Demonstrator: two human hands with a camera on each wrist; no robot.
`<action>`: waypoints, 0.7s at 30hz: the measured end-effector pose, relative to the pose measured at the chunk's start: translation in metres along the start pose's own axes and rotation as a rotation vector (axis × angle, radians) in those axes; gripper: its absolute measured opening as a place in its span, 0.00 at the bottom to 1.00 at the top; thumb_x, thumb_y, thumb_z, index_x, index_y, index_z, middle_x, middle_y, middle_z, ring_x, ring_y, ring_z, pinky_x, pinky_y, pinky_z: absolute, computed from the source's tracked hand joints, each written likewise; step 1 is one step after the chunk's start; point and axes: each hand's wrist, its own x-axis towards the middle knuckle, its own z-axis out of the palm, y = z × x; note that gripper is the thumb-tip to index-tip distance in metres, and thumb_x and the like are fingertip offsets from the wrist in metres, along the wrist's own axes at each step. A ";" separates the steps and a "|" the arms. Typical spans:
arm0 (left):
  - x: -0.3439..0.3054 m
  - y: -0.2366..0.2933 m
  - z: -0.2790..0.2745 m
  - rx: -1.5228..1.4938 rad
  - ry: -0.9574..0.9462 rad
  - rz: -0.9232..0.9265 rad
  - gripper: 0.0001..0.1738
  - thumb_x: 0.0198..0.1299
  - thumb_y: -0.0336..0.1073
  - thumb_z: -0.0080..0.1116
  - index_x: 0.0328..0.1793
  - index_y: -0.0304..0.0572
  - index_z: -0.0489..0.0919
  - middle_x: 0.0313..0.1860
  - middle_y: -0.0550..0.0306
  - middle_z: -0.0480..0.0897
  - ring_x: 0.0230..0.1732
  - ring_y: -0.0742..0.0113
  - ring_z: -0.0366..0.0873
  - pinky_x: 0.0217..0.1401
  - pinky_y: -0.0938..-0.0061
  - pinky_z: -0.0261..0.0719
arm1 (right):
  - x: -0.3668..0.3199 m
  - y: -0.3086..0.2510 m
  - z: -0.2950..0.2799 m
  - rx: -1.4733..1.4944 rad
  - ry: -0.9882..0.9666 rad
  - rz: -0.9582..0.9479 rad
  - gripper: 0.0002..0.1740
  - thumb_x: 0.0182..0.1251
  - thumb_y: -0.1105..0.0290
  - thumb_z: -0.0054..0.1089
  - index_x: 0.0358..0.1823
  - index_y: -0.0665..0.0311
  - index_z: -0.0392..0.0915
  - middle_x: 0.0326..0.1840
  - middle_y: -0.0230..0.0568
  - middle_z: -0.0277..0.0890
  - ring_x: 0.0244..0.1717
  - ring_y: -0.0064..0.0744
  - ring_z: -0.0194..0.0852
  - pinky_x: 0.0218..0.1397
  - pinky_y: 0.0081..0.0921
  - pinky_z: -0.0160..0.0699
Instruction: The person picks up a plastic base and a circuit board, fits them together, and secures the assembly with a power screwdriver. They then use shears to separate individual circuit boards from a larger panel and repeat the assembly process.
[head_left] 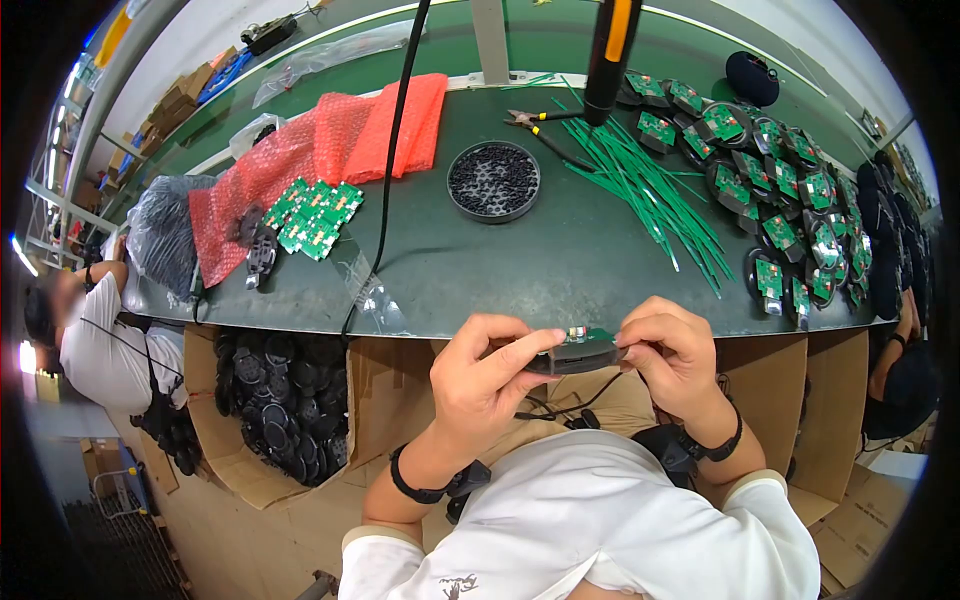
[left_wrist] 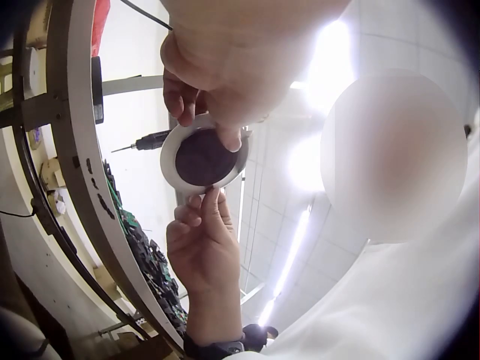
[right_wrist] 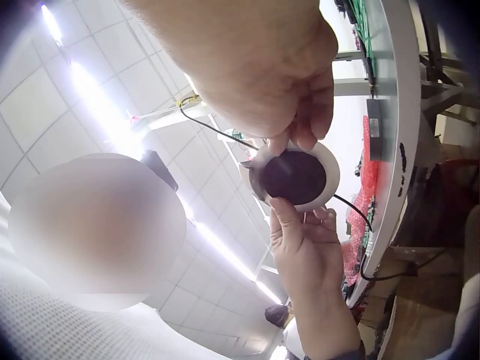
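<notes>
A round black housing (head_left: 573, 355) with a green circuit board (head_left: 590, 338) on top is held between both hands, just beyond the table's front edge. My left hand (head_left: 482, 372) grips its left side, with the thumb and fingers around the edge. At the opposite edge, my right hand (head_left: 672, 358) pinches with thumb and forefinger. From below, the left wrist view shows the housing's dark round face (left_wrist: 206, 157) inside a pale rim, with the right fingertips at that rim. The same dark face (right_wrist: 294, 178) appears in the right wrist view between both hands.
On the table are a round tray (head_left: 456, 206) of small black parts, green wires (head_left: 655, 190), pliers (head_left: 540, 118), circuit boards (head_left: 312, 218) and red bubble wrap (head_left: 330, 130). Housings with boards (head_left: 780, 200) pile up rightward. A screwdriver (head_left: 608, 60) hangs overhead. A carton (head_left: 225, 440) stands below.
</notes>
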 end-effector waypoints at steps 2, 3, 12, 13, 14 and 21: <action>0.001 0.001 0.000 -0.013 0.003 0.001 0.24 0.49 0.32 0.80 0.56 0.48 0.92 0.42 0.56 0.82 0.33 0.65 0.79 0.34 0.72 0.78 | -0.001 0.001 0.000 -0.001 0.005 -0.004 0.08 0.64 0.81 0.73 0.43 0.67 0.87 0.38 0.42 0.85 0.32 0.31 0.83 0.35 0.24 0.80; 0.002 0.001 0.000 -0.002 -0.015 -0.005 0.25 0.49 0.32 0.80 0.57 0.48 0.91 0.43 0.55 0.82 0.34 0.65 0.80 0.34 0.71 0.79 | -0.001 0.001 -0.001 -0.016 -0.003 0.006 0.08 0.64 0.82 0.73 0.43 0.67 0.86 0.38 0.42 0.85 0.32 0.31 0.83 0.35 0.24 0.80; 0.031 -0.070 0.009 0.365 0.086 -0.050 0.24 0.58 0.19 0.69 0.61 0.42 0.87 0.47 0.47 0.81 0.42 0.51 0.81 0.46 0.62 0.81 | -0.028 -0.005 -0.082 -0.309 0.330 0.060 0.07 0.64 0.85 0.69 0.42 0.68 0.86 0.35 0.41 0.83 0.28 0.28 0.83 0.33 0.25 0.79; 0.031 -0.079 0.010 0.436 0.113 -0.052 0.23 0.58 0.19 0.68 0.61 0.41 0.86 0.47 0.46 0.81 0.46 0.48 0.80 0.50 0.59 0.80 | -0.036 -0.010 -0.098 -0.330 0.407 0.094 0.07 0.64 0.85 0.68 0.41 0.69 0.85 0.35 0.41 0.83 0.28 0.28 0.83 0.34 0.25 0.80; 0.030 -0.083 0.013 0.532 0.122 0.003 0.22 0.58 0.20 0.68 0.61 0.40 0.86 0.48 0.44 0.81 0.50 0.43 0.78 0.56 0.54 0.77 | -0.042 -0.014 -0.118 -0.503 0.466 0.066 0.07 0.64 0.86 0.66 0.41 0.69 0.85 0.35 0.41 0.83 0.27 0.28 0.82 0.34 0.25 0.79; 0.029 -0.078 0.017 0.608 0.116 0.010 0.20 0.58 0.22 0.68 0.58 0.37 0.85 0.48 0.45 0.82 0.50 0.44 0.78 0.55 0.54 0.77 | -0.052 0.020 -0.274 -0.991 1.004 -0.015 0.04 0.69 0.78 0.69 0.43 0.68 0.87 0.34 0.39 0.86 0.26 0.23 0.83 0.32 0.24 0.80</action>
